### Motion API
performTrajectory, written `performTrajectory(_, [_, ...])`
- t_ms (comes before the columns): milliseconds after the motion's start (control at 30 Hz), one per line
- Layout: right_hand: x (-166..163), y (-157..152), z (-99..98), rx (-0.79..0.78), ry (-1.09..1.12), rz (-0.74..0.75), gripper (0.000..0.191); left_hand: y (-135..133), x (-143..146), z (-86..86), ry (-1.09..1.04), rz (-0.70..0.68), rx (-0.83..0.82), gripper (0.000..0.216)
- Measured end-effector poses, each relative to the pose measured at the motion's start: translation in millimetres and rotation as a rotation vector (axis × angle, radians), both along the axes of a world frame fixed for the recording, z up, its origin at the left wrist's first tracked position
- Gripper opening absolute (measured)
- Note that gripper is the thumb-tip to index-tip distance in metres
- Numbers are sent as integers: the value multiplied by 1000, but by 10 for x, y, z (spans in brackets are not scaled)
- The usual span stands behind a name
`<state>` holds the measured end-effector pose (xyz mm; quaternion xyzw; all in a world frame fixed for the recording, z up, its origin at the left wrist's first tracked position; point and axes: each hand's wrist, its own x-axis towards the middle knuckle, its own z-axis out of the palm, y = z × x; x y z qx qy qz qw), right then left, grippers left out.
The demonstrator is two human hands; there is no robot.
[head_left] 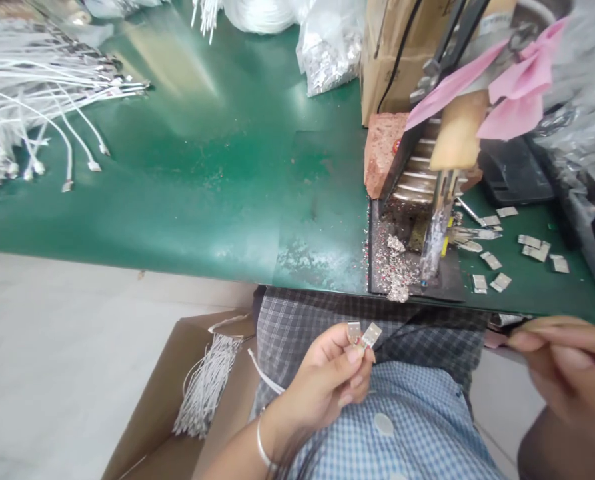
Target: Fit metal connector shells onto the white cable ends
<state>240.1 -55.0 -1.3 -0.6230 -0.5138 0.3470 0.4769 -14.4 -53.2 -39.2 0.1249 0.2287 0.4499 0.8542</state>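
My left hand (330, 377) is closed, pinching two metal USB plugs (372, 335) between thumb and fingers above my lap. Bits of red and green wire show at the base of the plugs. A white cable (266, 373) sticks out behind the wrist. At the right edge, my right hand (572, 363) is apart from the left, its thumb and fingers pressed together. Whatever it may hold is too small or blurred to make out. Loose USB plug shells (536, 248) lie scattered on the green table (202, 193), beyond the right hand.
A soldering iron with a wooden handle (460, 130) and pink cloth (520, 97) points down onto a dark plate (447, 290) strewn with solder bits. A brick (382, 150) stands behind. White cables (42, 80) are piled far left. A cardboard box (152, 380) with more cables stands below.
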Motion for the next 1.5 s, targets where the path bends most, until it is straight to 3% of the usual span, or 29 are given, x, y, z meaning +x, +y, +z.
performTrajectory(233, [-482,111,-169,64,-64,588,34,-26,89,6,-31,-52,-20,14])
performTrajectory(333, [-550,124,-258,115,-60,666,40,-26,116,10,-44,-60,-13,13])
performTrajectory(933, [-583,103,-288,53,-16,692,33,-41,101,-20,9,-84,40,18])
performTrajectory(1167, [-577,203,-185,123,-20,620,25,-43,75,-8,320,-309,123,33])
performTrajectory(1333, [-653,240,-166,36,10,670,11,3,77,103,503,-395,166,41])
performTrajectory(1500, [-657,233,-172,-96,34,607,22,85,13,203,794,-434,465,36])
